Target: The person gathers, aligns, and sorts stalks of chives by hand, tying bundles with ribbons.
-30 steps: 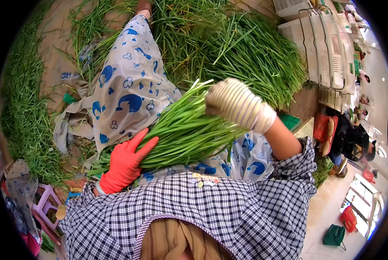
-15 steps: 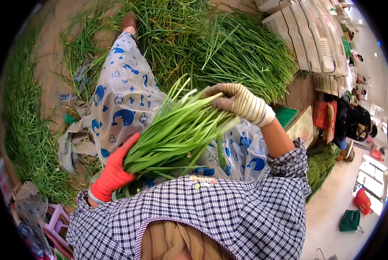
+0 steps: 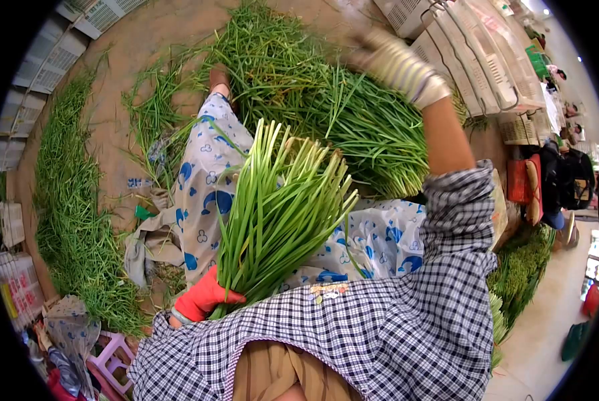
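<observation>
My left hand [image 3: 208,295], in a red glove, is wrapped round the leafy lower part of a bunch of garlic chives [image 3: 273,210]. The pale cut ends of the bunch fan out away from me, above my lap. My right hand [image 3: 400,67], in a striped whitish knit glove, is raised at the upper right, apart from the bunch, over the far edge of the chive pile [image 3: 373,134]. Motion smears its fingers, so I cannot see whether they hold anything. A clear plastic apron [image 3: 386,234] with blue whale prints covers my legs.
Stacked white plastic crates [image 3: 473,67] stand at the right, with more grey crates [image 3: 52,53] at the upper left. Loose green leaves [image 3: 72,220] are strewn along the left floor. A purple stool [image 3: 112,361] sits at lower left. People are in the far right background.
My right hand has left the bunch and swung up and away to the upper right. The bunch now stands more upright in my left hand. The camera view has shifted.
</observation>
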The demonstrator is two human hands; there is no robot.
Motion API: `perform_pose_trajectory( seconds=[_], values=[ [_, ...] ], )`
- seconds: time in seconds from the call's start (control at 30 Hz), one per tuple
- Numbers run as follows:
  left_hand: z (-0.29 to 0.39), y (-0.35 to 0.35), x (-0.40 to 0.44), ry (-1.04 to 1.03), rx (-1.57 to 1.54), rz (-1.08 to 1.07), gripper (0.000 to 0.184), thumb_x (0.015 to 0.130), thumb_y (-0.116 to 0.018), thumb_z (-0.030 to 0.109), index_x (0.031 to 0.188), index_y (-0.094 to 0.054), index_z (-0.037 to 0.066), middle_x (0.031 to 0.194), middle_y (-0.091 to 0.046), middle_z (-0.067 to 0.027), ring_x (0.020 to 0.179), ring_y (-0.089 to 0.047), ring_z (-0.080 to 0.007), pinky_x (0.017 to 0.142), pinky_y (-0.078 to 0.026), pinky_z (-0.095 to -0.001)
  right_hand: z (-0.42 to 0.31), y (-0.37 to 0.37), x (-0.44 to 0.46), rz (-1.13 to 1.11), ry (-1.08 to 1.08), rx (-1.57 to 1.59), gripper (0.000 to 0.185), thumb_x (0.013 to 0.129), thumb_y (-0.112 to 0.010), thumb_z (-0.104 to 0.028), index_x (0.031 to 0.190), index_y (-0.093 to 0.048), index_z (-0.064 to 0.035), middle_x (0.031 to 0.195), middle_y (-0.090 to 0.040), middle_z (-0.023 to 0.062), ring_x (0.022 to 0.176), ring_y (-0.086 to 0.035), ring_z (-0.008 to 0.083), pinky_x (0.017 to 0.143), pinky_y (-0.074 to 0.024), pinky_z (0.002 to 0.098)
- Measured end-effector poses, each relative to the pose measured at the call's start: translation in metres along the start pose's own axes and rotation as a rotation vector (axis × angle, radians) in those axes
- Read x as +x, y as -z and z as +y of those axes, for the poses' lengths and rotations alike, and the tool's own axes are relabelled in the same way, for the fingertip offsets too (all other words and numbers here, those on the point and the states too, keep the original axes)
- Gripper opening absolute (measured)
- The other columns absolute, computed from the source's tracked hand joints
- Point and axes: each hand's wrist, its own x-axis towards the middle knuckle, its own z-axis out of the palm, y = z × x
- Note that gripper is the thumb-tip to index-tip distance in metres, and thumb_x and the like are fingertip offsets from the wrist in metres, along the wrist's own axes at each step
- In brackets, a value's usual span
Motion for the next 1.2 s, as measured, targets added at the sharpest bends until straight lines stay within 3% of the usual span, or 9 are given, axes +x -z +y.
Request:
perform_pose_trajectory(
  seconds=[0.1, 0.17, 0.37, 0.63, 0.77, 0.83, 0.9, 1.03, 1.2],
  values=[
    [0.015, -0.011, 0.002, -0.015, 0.009, 0.006, 0.084, 0.062, -0.082, 0.003, 0.138, -0.046, 0.006, 0.129, -0.058, -0.0071, 0.118, -0.053, -0.0205, 0.103, -0.041, -0.0375, -0.066, -0.044, -0.03, -0.553, -0.064, -0.03, 0.073, 0.081, -0.06, -0.062, 0.125, -0.06, -0.004, 0.123, -0.063, 0.0172, 0.114, -0.059, 0.0322, 0.098, -0.0462, 0.0393],
    [0.024, -0.017, 0.008, 0.019, 0.135, 0.049, 0.086, 0.062, -0.083, 0.003, 0.139, -0.044, 0.006, 0.13, -0.057, -0.0071, 0.12, -0.052, -0.0208, 0.104, -0.04, -0.0379, -0.07, -0.086, -0.042, -0.811, -0.012, 0.124, 0.062, 0.079, -0.067, -0.051, 0.117, -0.064, -0.0032, 0.096, -0.07, 0.0151, 0.086, -0.066, 0.0249, 0.078, -0.0524, 0.0384],
    [0.027, -0.009, 0.047, 0.051, 0.139, 0.06, 0.086, 0.062, -0.083, 0.003, 0.139, -0.044, 0.006, 0.131, -0.056, -0.007, 0.121, -0.052, -0.0206, 0.104, -0.04, -0.0378, -0.049, -0.137, -0.076, -0.698, -0.172, 0.892, 0.034, 0.073, -0.078, -0.011, 0.105, -0.066, -0.003, 0.088, -0.07, 0.0037, 0.078, -0.062, 0.0128, 0.069, -0.0534, 0.0317],
    [0.021, -0.004, 0.038, 0.05, 0.107, 0.055, 0.086, 0.063, -0.083, 0.002, 0.139, -0.044, 0.006, 0.132, -0.056, -0.0069, 0.121, -0.051, -0.0204, 0.105, -0.04, -0.0377, -0.014, -0.106, -0.06, -0.048, -0.205, 1.11, 0.016, 0.081, -0.074, -0.008, 0.096, -0.069, -0.0021, 0.084, -0.071, 0.0117, 0.073, -0.069, 0.0192, 0.067, -0.0593, 0.0331],
    [0.011, -0.003, 0.03, 0.055, 0.086, 0.069, 0.086, 0.063, -0.083, 0.002, 0.139, -0.044, 0.006, 0.132, -0.055, -0.0068, 0.122, -0.051, -0.0203, 0.105, -0.039, -0.0376, -0.031, 0.022, -0.011, 0.402, -0.35, 1.442, 0.022, 0.077, -0.074, -0.001, 0.099, -0.068, -0.0004, 0.083, -0.071, 0.012, 0.075, -0.069, 0.0257, 0.069, -0.0583, 0.037],
    [0.004, -0.002, 0.022, 0.051, 0.065, 0.076, 0.086, 0.063, -0.083, 0.002, 0.14, -0.044, 0.006, 0.132, -0.055, -0.0068, 0.122, -0.051, -0.0203, 0.105, -0.039, -0.0376, -0.025, 0.03, 0.015, 0.582, 0.172, 0.914, 0.025, 0.08, -0.074, -0.015, 0.101, -0.068, -0.0009, 0.082, -0.071, 0.0147, 0.076, -0.069, 0.0301, 0.071, -0.0566, 0.0386],
    [0.005, -0.001, 0.016, 0.029, 0.049, 0.081, 0.086, 0.063, -0.083, 0.002, 0.14, -0.044, 0.006, 0.132, -0.055, -0.0068, 0.122, -0.051, -0.0202, 0.105, -0.039, -0.0376, -0.032, 0.025, 0.022, 0.001, -0.136, -0.332, 0.037, 0.083, -0.071, -0.036, 0.097, -0.069, -0.0024, 0.083, -0.07, 0.0178, 0.079, -0.067, 0.0321, 0.075, -0.0546, 0.0398],
    [0.009, 0.001, 0.019, -0.031, 0.012, 0.071, 0.086, 0.063, -0.083, 0.002, 0.14, -0.044, 0.006, 0.133, -0.055, -0.0067, 0.122, -0.05, -0.0201, 0.105, -0.039, -0.0376, -0.083, -0.068, -0.012, -0.623, 0.227, -0.39, 0.065, 0.086, -0.048, -0.069, 0.085, -0.073, -0.008, 0.085, -0.07, 0.0156, 0.081, -0.067, 0.0315, 0.081, -0.0508, 0.0459],
    [0.004, -0.001, 0.024, -0.03, -0.021, 0.046, 0.086, 0.063, -0.082, 0.001, 0.14, -0.044, 0.006, 0.133, -0.055, -0.0066, 0.122, -0.05, -0.02, 0.105, -0.039, -0.0375, -0.085, -0.14, -0.053, -0.657, 0.337, -0.011, 0.041, 0.088, -0.058, -0.045, 0.099, -0.071, -0.0077, 0.084, -0.069, 0.0171, 0.079, -0.065, 0.0365, 0.075, -0.0513, 0.0404]
  ],
)
